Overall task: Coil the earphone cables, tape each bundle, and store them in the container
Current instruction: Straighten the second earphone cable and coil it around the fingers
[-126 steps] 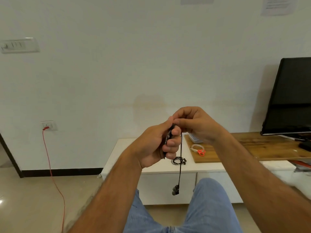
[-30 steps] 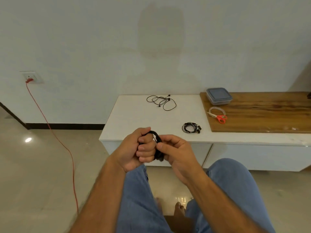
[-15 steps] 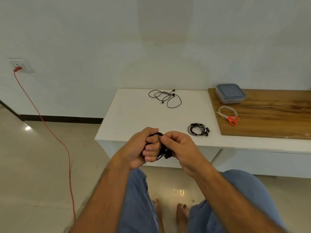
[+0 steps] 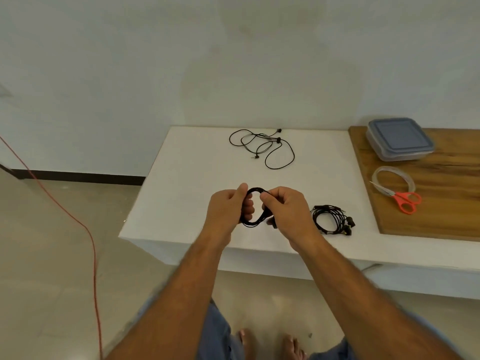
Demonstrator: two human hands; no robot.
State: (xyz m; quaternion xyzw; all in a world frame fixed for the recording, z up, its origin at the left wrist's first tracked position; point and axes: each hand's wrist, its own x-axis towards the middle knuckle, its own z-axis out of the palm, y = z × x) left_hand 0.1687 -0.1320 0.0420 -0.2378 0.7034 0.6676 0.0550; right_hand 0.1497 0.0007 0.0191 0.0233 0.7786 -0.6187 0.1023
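A: So, what sits nearest?

B: Both hands, over the front part of the white cabinet top [image 4: 187,162]. The left hand [image 4: 227,211] has its fingers curled through a coiled earphone cable [image 4: 255,206], thumb on the loop's upper left. The right hand [image 4: 285,211] pinches the loop's right side between thumb and forefinger. So both are clenched on the same coil.

A: How does the coil lie?

B: It stands as an oval between the two hands, long axis running from upper left to lower right, the hole facing the camera.

A: And what does the coming move turn on?

B: The tape, I judge. The clear tape roll [image 4: 393,179] and the red-handled scissors [image 4: 404,201] lie on the wooden board [image 4: 441,203], off to the right and a little farther out, so the right hand is the nearer one. The left would need to keep the coil alone.

A: Anything between?

B: A second coiled earphone [image 4: 333,222], just right of the right hand, untaped as far as I can tell.

A: Farther out?

B: An uncoiled earphone [image 4: 262,146] near the wall, and the lidded plastic container [image 4: 400,139] at the board's far corner, lid on.
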